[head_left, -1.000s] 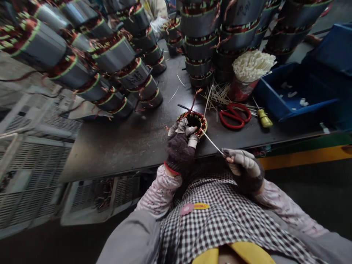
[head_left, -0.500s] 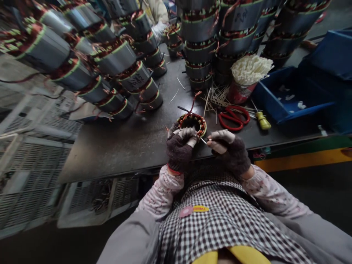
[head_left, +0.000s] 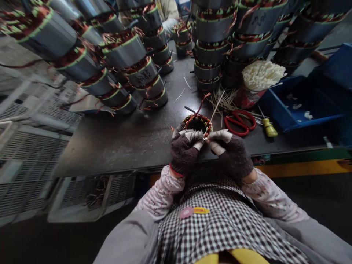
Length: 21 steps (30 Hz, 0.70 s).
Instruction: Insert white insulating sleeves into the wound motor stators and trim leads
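Observation:
A motor stator with copper windings [head_left: 198,121] stands near the front edge of the bench, its open ring facing up. My left hand [head_left: 185,148], in a dark fingerless glove with taped fingers, is closed on the stator's near left rim. A thin white strip [head_left: 205,139] shows as a small bit at the near right rim. My right hand [head_left: 229,148], gloved and taped alike, pinches at this strip; its fingertips meet the rim and partly hide it. Dark red leads [head_left: 202,104] rise from the stator's far side.
Stacked stators [head_left: 210,47] stand along the back and left. To the right lie red-handled scissors [head_left: 240,123], a yellow-handled tool [head_left: 268,127], loose thin sticks [head_left: 224,99], a cup [head_left: 249,96] of white strips and a blue bin [head_left: 302,123]. Plastic crates [head_left: 27,157] sit at left.
My right hand has moved left to the stator's rim, closing the gap where the white strip showed. My left hand keeps its hold. The whole view has shifted slightly.

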### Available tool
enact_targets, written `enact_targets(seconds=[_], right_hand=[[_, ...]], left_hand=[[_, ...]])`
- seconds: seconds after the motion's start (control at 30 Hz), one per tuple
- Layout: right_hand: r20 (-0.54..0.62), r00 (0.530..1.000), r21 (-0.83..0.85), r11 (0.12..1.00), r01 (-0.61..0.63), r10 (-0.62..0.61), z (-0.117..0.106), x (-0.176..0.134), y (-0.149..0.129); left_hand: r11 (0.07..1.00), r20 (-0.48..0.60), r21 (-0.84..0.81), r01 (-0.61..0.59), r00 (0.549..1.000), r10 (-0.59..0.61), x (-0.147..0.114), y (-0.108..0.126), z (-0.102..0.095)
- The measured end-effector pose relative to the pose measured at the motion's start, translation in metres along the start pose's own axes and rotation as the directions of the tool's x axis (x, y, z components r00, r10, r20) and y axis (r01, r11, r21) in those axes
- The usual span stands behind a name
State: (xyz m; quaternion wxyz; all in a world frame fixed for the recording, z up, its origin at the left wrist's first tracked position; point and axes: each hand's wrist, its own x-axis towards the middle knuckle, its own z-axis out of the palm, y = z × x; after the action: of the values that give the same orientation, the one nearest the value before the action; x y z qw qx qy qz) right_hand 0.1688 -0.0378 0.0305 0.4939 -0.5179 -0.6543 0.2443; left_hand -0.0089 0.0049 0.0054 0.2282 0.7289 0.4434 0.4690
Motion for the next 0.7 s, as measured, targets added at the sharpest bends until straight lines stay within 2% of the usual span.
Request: enact_targets(seconds=[0.23, 0.33, 0.47, 0.53, 0.6, 0.63, 0.7], right_hand=[[0.057, 0.998, -0.087, 0.996, -0.034, 0.039, 0.001, 0.003, 0.003], [0.030, 0.995, -0.169, 0.981, 0.097, -0.093, 0.001, 0.004, 0.009], [0.020, 0.949, -0.261, 0.914, 0.310, -0.316, -0.003, 0.008, 0.007], [0.019, 0.929, -0.228, 0.903, 0.365, -0.371, -0.007, 0.010, -0.001], [0.004, 0.931, -0.132, 0.922, 0.363, -0.366, -0.011, 0.011, -0.010], [0.003, 0.945, -0.054, 0.943, 0.327, -0.327, -0.013, 0.010, -0.013], [0.025, 0.984, 0.141, 0.975, 0.173, -0.178, -0.014, 0.006, -0.012]], left_hand=[[0.999, 0.022, 0.051, 0.001, 1.000, -0.003, 0.000, 0.004, -0.004], [0.999, 0.067, 0.035, 0.002, 0.998, -0.005, 0.001, 0.007, -0.008], [0.999, 0.035, 0.030, -0.043, 0.999, 0.042, 0.003, 0.007, -0.007], [0.998, 0.016, 0.029, -0.061, 0.998, 0.061, 0.003, 0.007, -0.005], [0.997, 0.026, 0.048, -0.065, 0.998, 0.064, 0.003, 0.008, -0.003], [0.995, 0.034, 0.075, -0.069, 0.997, 0.067, 0.003, 0.008, -0.003], [0.984, 0.049, 0.153, -0.091, 0.995, 0.084, 0.001, 0.007, -0.004]])
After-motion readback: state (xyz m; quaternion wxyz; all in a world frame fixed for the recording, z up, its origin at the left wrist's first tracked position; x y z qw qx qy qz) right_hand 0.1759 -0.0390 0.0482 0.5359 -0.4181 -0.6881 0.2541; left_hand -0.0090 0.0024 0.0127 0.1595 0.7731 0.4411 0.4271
